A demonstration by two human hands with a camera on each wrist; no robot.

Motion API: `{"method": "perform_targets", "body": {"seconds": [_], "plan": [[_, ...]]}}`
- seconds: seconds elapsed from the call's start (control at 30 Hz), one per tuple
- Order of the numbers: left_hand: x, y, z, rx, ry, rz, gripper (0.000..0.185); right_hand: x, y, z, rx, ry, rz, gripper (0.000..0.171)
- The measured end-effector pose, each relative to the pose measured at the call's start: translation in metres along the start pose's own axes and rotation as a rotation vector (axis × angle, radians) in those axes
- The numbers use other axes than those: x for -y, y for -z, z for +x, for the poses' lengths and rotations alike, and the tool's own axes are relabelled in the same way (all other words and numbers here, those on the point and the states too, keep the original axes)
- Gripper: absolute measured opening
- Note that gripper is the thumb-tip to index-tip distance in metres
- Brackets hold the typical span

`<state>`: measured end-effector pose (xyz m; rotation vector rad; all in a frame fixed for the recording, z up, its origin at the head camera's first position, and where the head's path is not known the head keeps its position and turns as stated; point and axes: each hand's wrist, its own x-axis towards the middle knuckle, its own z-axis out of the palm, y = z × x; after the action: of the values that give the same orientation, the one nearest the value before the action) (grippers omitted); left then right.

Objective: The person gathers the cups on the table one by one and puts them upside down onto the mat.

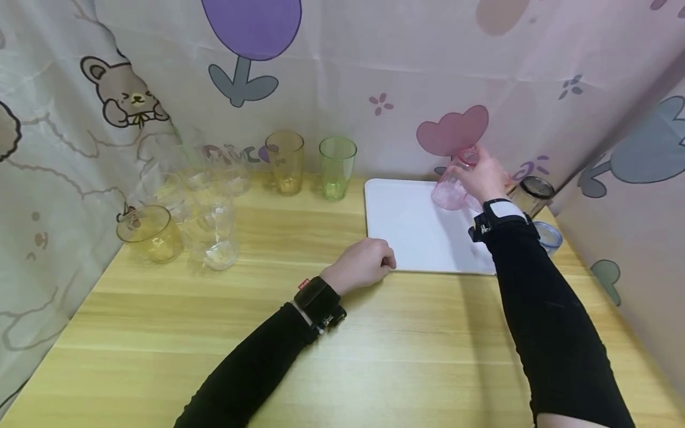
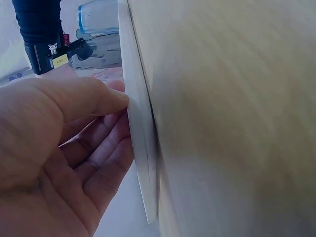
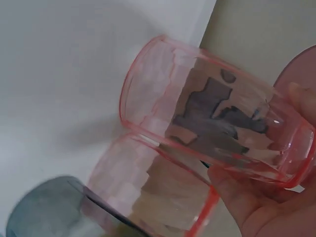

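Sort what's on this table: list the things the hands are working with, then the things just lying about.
In hand:
right hand grips pink cup
left hand touches white tray edge

Lying about:
green cup
amber cup
yellow mug
clear glasses
dark-rimmed jar

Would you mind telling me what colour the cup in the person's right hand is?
The cup is translucent pink, clearest in the right wrist view.

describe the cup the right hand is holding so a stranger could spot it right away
Find the white tray on the wooden table. At its far right corner the right hand grips a pink cup, tilted. It is the only pink cup; those to the left are green, amber and clear.
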<state>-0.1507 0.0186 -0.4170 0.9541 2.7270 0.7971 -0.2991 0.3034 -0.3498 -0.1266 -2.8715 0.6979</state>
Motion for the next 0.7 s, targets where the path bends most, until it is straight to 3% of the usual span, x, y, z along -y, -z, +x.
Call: {"method": "perform_targets", "body": {"seconds": [0.1,0.2,0.4,0.53,0.7], "plan": [[0.0,0.001,-0.001,-0.001,-0.004,0.004,0.016,0.003,0.002,-0.005,-0.024,0.04,0.008,0.089],[-0.001,0.002,-0.001,-0.009,-0.014,0.008,0.016,0.013,0.007,-0.013,-0.102,0.093,0.04,0.091],[0.001,0.002,0.0,-0.031,-0.045,-0.006,0.015,0.04,0.015,-0.036,-0.258,0.234,0.131,0.08],[0.004,0.003,-0.001,-0.012,-0.067,-0.002,0.014,0.057,0.014,-0.055,-0.254,0.322,0.177,0.068],[0.007,0.007,-0.002,0.011,-0.068,-0.004,0.015,0.069,0.003,-0.08,-0.176,0.397,0.186,0.06]]}}
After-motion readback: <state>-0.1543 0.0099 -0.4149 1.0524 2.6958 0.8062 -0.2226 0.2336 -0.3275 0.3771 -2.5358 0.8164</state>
